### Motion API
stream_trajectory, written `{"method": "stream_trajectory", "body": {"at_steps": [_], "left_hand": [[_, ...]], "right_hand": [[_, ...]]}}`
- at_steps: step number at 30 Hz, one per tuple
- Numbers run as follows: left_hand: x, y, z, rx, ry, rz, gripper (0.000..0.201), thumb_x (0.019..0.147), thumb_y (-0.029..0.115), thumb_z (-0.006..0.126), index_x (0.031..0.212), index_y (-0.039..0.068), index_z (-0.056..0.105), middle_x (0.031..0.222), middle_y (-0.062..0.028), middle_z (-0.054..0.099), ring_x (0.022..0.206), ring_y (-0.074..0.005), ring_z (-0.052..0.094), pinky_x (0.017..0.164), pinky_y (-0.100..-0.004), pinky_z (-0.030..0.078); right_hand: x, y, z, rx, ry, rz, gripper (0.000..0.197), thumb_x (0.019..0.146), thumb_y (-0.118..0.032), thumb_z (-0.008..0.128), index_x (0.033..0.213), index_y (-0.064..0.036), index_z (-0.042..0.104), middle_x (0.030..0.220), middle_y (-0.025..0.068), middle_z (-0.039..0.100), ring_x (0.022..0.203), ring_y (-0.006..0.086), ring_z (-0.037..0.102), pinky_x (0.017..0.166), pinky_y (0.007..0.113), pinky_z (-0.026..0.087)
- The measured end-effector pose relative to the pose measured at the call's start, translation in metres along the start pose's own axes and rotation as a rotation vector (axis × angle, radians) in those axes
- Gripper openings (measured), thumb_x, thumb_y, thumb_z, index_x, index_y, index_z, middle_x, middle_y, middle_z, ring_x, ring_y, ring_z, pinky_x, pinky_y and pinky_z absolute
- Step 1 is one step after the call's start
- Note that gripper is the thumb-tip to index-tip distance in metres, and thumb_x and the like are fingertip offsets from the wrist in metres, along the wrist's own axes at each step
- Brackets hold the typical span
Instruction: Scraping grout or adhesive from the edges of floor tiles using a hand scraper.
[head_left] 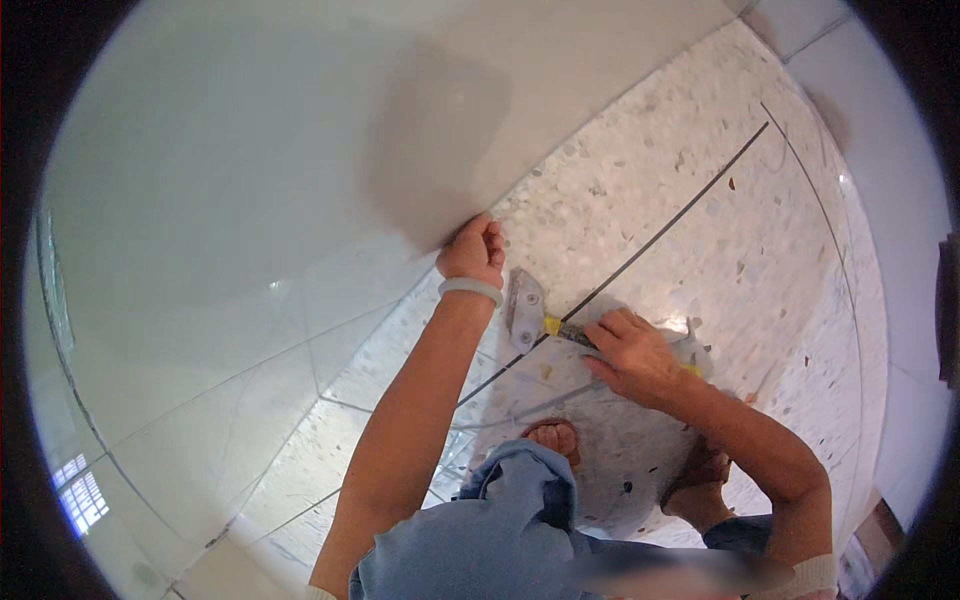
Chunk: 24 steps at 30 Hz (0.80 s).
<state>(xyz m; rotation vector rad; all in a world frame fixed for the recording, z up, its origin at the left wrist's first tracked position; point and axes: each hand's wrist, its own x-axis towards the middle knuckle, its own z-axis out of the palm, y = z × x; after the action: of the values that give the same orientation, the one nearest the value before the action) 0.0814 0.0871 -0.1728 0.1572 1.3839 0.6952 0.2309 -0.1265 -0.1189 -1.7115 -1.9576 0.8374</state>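
Note:
My left hand (475, 252), with a pale band (471, 290) around the wrist, is held at the lower edge of the glossy wall (250, 180). Its fingers are curled closed, and anything inside them is hidden. On the speckled floor, my right hand (637, 358) wraps over the dark middle of a tool whose exact kind I cannot make out. The tool's grey end piece (526, 311) has two screw heads and a yellow joint (552, 326). It points toward my left hand but stays apart from it. Another grey and yellow part shows past my right hand, mostly covered.
A dark straight line (680, 212) crosses the speckled floor (640, 170) diagonally, passing by the tool. My bare feet (556, 438) are close below it. Pale tiles (890, 190) border the floor on the right. Blue clothing (480, 530) fills the lower middle.

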Motion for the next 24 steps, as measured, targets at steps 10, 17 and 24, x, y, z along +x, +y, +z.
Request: {"method": "stream_trajectory", "body": {"at_steps": [10,17,24], "left_hand": [[-0.001,-0.003,0.009,-0.053,0.052,0.096,0.022,0.076,0.006,0.069,0.070,0.012,0.049,0.056,0.0014,0.046,0.040,-0.0113,0.039,0.037,-0.0269,0.027],[-0.010,-0.004,0.015,0.007,0.115,0.072,0.022,0.077,0.007,0.069,0.070,0.017,0.050,0.058,0.0060,0.041,0.042,-0.0082,0.030,0.039,-0.0234,0.024],[-0.022,0.007,-0.011,0.147,-0.041,-0.012,0.017,0.084,0.017,0.070,0.076,0.016,0.056,0.058,0.0083,0.039,0.041,-0.0053,0.027,0.038,-0.0213,0.022]], "right_hand": [[0.030,-0.010,-0.005,-0.025,0.067,0.048,0.037,0.077,-0.018,0.071,0.107,-0.0008,0.057,0.098,0.0147,0.054,0.094,0.0336,0.055,0.081,0.042,0.049],[0.059,-0.009,0.004,0.104,0.178,0.123,0.032,0.080,-0.014,0.069,0.107,0.0024,0.061,0.092,0.0171,0.057,0.085,0.0337,0.059,0.073,0.040,0.050],[0.147,0.014,0.020,0.455,0.503,0.352,0.014,0.077,-0.010,0.068,0.085,0.0014,0.069,0.065,0.0169,0.065,0.059,0.0297,0.064,0.057,0.038,0.049]]}}
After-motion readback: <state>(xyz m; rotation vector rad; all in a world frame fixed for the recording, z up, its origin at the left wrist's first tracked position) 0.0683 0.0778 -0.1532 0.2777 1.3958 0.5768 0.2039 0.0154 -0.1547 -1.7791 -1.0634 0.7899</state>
